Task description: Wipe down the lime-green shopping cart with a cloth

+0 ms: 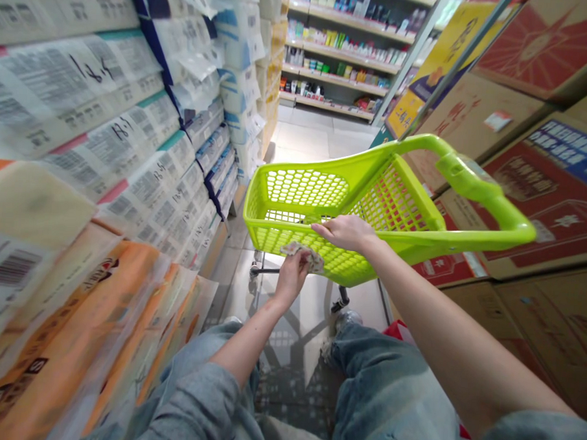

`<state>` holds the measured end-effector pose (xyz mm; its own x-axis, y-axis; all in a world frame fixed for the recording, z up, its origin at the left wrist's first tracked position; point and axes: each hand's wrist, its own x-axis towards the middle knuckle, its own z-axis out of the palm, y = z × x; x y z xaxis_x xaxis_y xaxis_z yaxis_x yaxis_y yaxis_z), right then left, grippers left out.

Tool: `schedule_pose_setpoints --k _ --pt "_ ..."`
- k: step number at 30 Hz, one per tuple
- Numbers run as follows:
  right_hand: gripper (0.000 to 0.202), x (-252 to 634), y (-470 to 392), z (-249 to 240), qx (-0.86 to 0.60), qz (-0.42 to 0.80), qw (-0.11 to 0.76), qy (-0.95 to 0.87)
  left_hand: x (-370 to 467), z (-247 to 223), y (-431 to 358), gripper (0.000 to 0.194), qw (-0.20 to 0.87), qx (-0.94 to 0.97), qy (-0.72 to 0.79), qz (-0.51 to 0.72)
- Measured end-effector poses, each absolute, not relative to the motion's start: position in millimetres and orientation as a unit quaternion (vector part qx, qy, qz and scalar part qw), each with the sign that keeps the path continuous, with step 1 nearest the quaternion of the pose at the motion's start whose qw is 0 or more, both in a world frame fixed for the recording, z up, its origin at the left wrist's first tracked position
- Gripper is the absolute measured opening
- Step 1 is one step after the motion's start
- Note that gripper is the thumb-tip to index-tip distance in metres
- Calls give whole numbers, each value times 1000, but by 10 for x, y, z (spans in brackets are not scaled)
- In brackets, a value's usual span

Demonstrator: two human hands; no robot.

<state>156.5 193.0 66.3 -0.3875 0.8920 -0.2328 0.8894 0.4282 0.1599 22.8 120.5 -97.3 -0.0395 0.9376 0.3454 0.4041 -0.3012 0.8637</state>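
A bright green plastic shopping cart (pixel 319 176) stands in front of me, its handle (pixel 489 196) toward the right. My right hand (pixel 346 233) grips the cart's near top rim, fingers over the edge. Lower and to the left, my left hand (pixel 294 272) pinches a crumpled, patterned cloth (pixel 311 258) against the outside of the cart's perforated near side. No goods show in the part of the basket that is visible. A wheel (pixel 254 269) shows below the cart's left end.
Stacked paper packs (pixel 85 81) line the left side, with orange packs (pixel 90 295) lower down. Cardboard boxes (pixel 502 119) are piled on the right. Shelves of small goods (pixel 344 53) stand at the far end. A red item (pixel 400 330) lies beside my leg.
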Motion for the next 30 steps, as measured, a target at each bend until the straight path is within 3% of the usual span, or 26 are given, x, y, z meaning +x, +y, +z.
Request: schedule_pose_setpoints --k 4,10,18,30 --pt "81 1554 1935 676 543 -6 142 828 259 -939 1183 18 304 603 547 494" --pt "80 1565 1941 673 550 -9 140 824 -15 -819 1258 12 290 468 590 591" --pt "79 1546 1924 665 552 -6 138 822 -66 -879 1386 17 298 376 594 646" --pt "81 1515 1858 653 515 39 124 847 -5 -1009 1564 35 328 249 658 631"
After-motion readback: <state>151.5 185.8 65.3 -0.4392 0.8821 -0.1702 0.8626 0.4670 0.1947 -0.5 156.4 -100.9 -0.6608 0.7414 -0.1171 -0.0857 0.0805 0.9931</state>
